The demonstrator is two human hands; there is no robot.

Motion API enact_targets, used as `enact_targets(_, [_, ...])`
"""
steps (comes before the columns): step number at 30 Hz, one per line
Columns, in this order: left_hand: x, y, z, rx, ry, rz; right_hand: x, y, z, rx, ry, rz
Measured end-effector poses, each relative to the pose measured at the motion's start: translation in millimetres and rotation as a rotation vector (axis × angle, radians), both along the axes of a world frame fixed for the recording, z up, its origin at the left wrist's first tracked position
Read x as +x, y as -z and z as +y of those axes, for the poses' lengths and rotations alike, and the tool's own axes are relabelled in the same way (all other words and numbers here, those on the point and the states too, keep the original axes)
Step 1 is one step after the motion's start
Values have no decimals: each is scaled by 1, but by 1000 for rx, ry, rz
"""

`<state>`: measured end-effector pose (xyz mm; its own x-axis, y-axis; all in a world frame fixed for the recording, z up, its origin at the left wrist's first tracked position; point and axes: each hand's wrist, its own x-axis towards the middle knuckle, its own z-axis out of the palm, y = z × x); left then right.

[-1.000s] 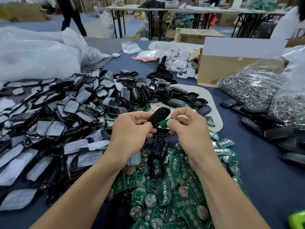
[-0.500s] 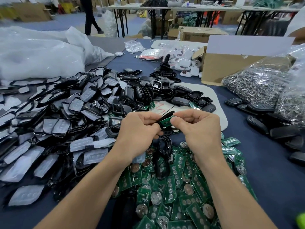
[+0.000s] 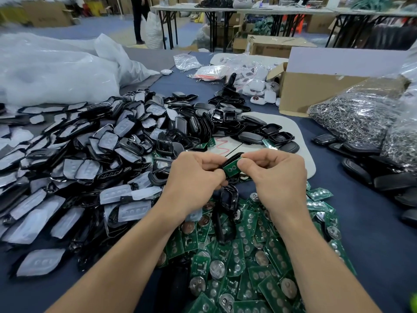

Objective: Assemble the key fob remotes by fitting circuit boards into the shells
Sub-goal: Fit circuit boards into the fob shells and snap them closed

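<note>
Head view: green circuit board [image 3: 232, 167] against black shell [image 3: 232, 157], both hands' fingers [image 3: 246, 164] pinching them.

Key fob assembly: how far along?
Done: closed black fobs lie grouped at right, seemingly finished. In hand: left hand grips a black shell, right hand pinches a green circuit board against it, not clearly seated. Left: big piles of loose boards and empty shells.
</note>
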<state>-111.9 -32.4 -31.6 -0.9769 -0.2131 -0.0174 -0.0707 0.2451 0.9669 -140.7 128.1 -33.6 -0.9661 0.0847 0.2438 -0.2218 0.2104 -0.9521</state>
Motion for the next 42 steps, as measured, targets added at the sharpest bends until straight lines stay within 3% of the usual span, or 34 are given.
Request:
enact_targets(14, [3,-8,0,118,-30,75,8,-1,-10,161,115,217])
enact_targets(20, [4,-15,-10,159,39,87,5,2,-9,59,-58,40])
enact_targets(22, [7,-13,-7,55,23,135,5,1,-8,-18,-124,-1])
enact_targets(26, [15,-11,2,-360,58,322,6,-1,-7,21,-181,-13])
enact_targets(29, [10,-8,-1,-368,29,322,10,1,-11,77,-192,-25])
enact_targets(32, [6,-9,-12,-388,-131,347,12,0,-16,173,-159,-17])
enact_targets(35, [-2,-11,-31,-213,-280,280,12,-5,-19,208,-138,-32])
enact_targets(42, [-18,-13,-81,447,-605,233,-17,-32,-82,396,-281,25])
